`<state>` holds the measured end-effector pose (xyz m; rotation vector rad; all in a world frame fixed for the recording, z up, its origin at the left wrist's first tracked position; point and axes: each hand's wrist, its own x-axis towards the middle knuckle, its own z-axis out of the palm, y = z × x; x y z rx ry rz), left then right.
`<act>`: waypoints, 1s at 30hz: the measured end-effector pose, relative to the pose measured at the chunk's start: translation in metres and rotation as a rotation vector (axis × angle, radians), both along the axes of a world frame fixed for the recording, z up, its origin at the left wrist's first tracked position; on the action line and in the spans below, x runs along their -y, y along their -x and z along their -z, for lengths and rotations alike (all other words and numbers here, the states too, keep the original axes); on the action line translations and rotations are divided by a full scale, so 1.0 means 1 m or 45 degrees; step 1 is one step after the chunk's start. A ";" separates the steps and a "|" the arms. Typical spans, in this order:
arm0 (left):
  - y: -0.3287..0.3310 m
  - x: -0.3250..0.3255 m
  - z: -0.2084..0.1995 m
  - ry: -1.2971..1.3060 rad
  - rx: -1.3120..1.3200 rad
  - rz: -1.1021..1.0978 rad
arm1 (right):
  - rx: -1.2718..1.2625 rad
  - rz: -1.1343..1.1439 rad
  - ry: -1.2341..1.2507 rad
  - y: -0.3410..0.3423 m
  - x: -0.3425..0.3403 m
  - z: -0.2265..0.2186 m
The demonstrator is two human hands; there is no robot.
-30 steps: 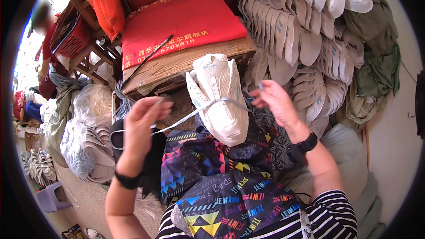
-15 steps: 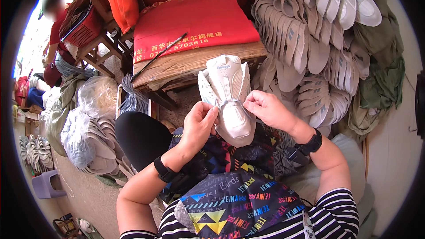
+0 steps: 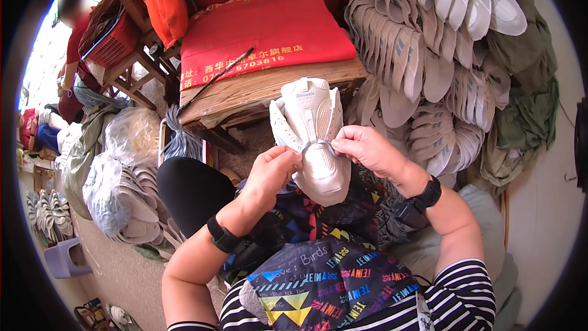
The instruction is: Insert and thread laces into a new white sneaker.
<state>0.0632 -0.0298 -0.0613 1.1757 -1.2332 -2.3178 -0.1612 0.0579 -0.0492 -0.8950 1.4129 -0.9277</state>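
Observation:
A white shoe upper (image 3: 325, 179) lies over my lap, toe toward me and tongue pointing away. A thin grey lace (image 3: 316, 143) crosses it at the lowest eyelets. My left hand (image 3: 274, 173) is closed in a pinch at the left eyelet edge, beside the lace's left end; what its fingertips grip is mostly hidden. On the right side, my right hand (image 3: 362, 150) pinches the lace between thumb and forefinger, close against the upper. Under the shoe is my dark apron (image 3: 349, 276) with coloured print.
Ahead stands a wooden bench (image 3: 269, 86) with a red cloth (image 3: 263, 30) and a thin black rod (image 3: 223, 75) on it. Stacked shoe uppers (image 3: 392, 49) rise at the right. Grey laces (image 3: 180, 138) hang left of the bench, near bagged uppers (image 3: 113, 190). A person (image 3: 76, 43) is at far left.
My right fingertips have come in slightly toward the middle of the upper. My left hand has turned, its fingers now curled toward the eyelet edge. The upper stays on my lap.

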 end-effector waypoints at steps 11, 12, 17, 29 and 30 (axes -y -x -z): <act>0.009 -0.001 0.004 1.301 0.359 0.029 | -1.506 -0.301 0.714 -0.020 0.015 -0.018; 0.008 -0.002 0.004 1.534 0.347 0.065 | -1.510 -0.355 0.736 -0.016 0.015 -0.018; 0.005 0.010 -0.028 2.246 0.432 0.284 | -1.481 -0.717 0.766 0.005 0.022 -0.043; 0.007 0.044 -0.031 2.118 0.292 0.565 | -0.827 -0.654 1.057 -0.001 0.070 -0.023; 0.007 0.043 -0.030 2.159 0.301 0.546 | -0.828 -0.657 1.056 -0.001 0.071 -0.021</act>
